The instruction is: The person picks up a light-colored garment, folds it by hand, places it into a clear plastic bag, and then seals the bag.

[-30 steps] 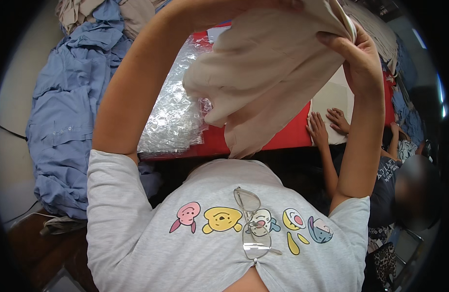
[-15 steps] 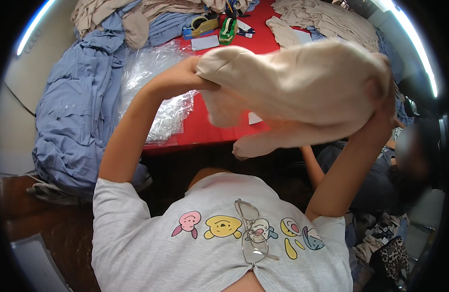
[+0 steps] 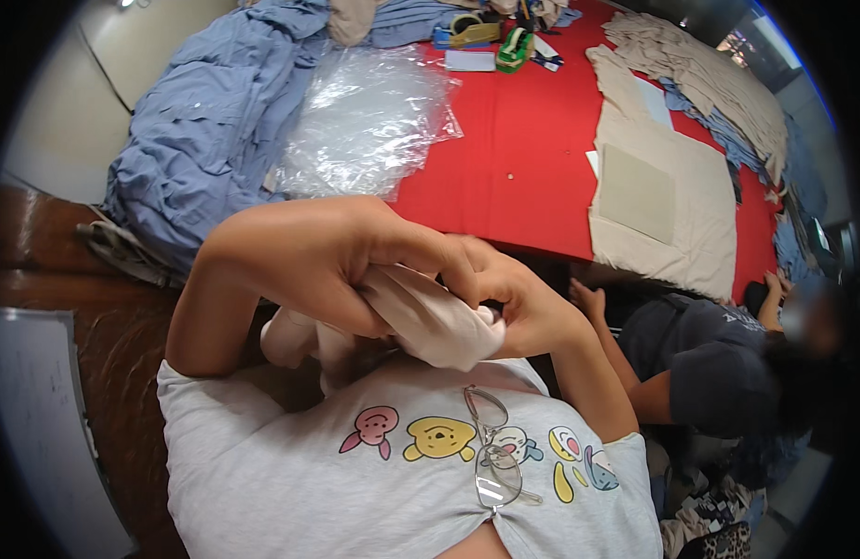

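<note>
holding one beige garment (image 3: 430,319) with two hands, left hand (image 3: 332,247) and right hand (image 3: 518,293), in the air just off the near edge of the red desk (image 3: 532,177). pinching bunched cloth between thumb and curled fingers at the left; gripping the other end of the bunch at the right, with fingers bent, partly hidden and impossible to count.

visible on the left part of the desk: one pile of clear plastic bags (image 3: 365,121), layered too closely to count. at the left edge of the desk, one heap of blue garments (image 3: 206,121), number unclear. toward the far side of the desk, two tape dispensers, one green (image 3: 514,50) and one yellow (image 3: 477,34), with one white pad (image 3: 470,61) just beside. on the right part of the desk, one beige cloth (image 3: 621,112) lying flat under one grey-beige board (image 3: 640,194). beyond the desk's near right side, one other person (image 3: 709,363) in dark clothes.
</note>
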The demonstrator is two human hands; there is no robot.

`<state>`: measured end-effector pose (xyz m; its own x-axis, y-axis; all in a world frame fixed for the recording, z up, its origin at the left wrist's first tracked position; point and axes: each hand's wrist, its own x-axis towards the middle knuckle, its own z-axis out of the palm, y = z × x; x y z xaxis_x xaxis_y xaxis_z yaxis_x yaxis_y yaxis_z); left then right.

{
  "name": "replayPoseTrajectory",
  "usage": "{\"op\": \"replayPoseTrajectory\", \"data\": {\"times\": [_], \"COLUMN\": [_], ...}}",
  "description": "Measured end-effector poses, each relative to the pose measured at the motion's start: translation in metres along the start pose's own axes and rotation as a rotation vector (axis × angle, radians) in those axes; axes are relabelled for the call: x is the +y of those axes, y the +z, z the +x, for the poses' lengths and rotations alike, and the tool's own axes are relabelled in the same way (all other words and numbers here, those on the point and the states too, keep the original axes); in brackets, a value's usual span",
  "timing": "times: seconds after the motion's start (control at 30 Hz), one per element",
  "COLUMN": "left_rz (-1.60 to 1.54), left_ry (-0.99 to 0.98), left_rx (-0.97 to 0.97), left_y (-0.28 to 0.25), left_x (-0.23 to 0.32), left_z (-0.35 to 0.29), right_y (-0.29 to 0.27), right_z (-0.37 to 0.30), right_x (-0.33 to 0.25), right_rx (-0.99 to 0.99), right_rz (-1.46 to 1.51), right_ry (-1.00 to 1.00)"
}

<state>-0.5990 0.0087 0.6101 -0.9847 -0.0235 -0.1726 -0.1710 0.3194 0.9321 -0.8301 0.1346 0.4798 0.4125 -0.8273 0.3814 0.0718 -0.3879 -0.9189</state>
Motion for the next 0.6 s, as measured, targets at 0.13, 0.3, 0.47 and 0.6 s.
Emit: {"op": "replayPoseTrajectory", "data": {"times": [0.13, 0.3, 0.47, 0.6], "left_rz": [0.199, 0.367, 0.376, 0.124], "left_ry": [-0.346, -0.519, -0.432, -0.384], "left_rx": [0.097, 0.147, 0.183, 0.421], "left_y": [0.0, -0.021, -0.039, -0.065], "left_x": [0.001, -0.002, 0.002, -0.025], "left_z": [-0.025, -0.073, -0.114, -0.121], "right_y": [-0.007, -0.037, -0.044, -0.061], "right_z": [-0.014, -0.031, -0.054, -0.064], "right_x": [0.003, 0.017, 0.05, 0.065], "right_rx": [0.072, -0.006, -0.212, 0.337], "right_rz": [0.552, 0.066, -0.305, 0.278], "right_ry": [0.309, 0.504, 0.861, 0.608]}}
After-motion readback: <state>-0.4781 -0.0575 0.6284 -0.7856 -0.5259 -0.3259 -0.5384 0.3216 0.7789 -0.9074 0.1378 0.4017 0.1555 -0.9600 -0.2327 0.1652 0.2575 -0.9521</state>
